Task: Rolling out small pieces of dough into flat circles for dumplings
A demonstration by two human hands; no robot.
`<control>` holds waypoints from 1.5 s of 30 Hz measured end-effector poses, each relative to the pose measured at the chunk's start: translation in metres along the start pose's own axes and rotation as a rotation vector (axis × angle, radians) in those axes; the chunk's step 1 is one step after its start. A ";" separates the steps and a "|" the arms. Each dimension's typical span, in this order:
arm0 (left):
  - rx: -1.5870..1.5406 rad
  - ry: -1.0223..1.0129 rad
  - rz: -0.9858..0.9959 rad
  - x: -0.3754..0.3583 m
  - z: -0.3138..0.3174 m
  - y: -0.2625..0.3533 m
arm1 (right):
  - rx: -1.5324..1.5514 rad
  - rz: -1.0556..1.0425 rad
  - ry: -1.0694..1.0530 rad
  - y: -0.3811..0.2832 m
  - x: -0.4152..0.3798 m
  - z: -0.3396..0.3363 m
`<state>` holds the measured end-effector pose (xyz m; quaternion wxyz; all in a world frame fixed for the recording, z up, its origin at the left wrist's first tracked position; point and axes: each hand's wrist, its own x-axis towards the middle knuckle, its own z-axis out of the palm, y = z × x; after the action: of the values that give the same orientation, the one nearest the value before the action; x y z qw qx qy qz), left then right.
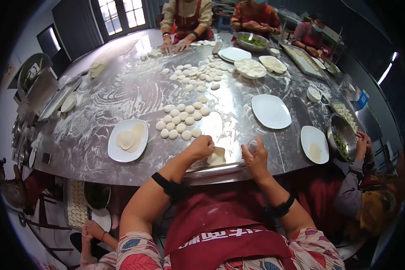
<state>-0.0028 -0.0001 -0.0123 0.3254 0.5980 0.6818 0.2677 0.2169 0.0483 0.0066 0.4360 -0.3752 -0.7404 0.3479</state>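
Note:
At the front edge of the metal table, my left hand (pixel 201 147) is closed, its fingertips pinching the edge of a thin dough wrapper (pixel 217 157). My right hand (pixel 257 161) is wrapped around a pale rolling pin (pixel 253 145), of which only a rounded end shows above the fist. The pin is held to the right of the wrapper, apart from it. Just beyond my left hand lies a cluster of small round dough pieces (pixel 181 119). A white square plate (pixel 114 150) to the left carries several rolled wrappers (pixel 128 139).
More dough pieces (pixel 198 74) are spread farther back on the floured table (pixel 135 90). A bare white plate (pixel 271 111) lies ahead right; another plate (pixel 307 135) holds a wrapper. A steel bowl of greens (pixel 342 139) stands at right. Co-workers' hands (pixel 175 46) work across the table.

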 end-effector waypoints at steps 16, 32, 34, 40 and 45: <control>0.032 0.090 -0.059 -0.002 -0.001 -0.005 | 0.034 0.026 0.001 -0.008 -0.025 -0.012; -0.433 0.428 -0.196 -0.073 -0.127 -0.028 | 0.032 -0.136 0.025 0.003 -0.013 -0.004; -0.402 0.524 -0.229 -0.079 -0.162 -0.065 | -0.039 -0.256 0.041 0.001 -0.012 -0.005; 0.415 0.651 0.011 -0.051 -0.155 -0.165 | -0.029 -0.185 0.007 0.015 -0.010 0.002; 0.566 0.194 0.225 -0.018 -0.065 -0.035 | -0.004 -0.179 0.001 0.006 -0.010 -0.002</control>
<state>-0.0733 -0.0209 0.0054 0.0482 0.7082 0.6865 0.1575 0.2236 0.0426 -0.0013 0.4651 -0.3084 -0.7714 0.3059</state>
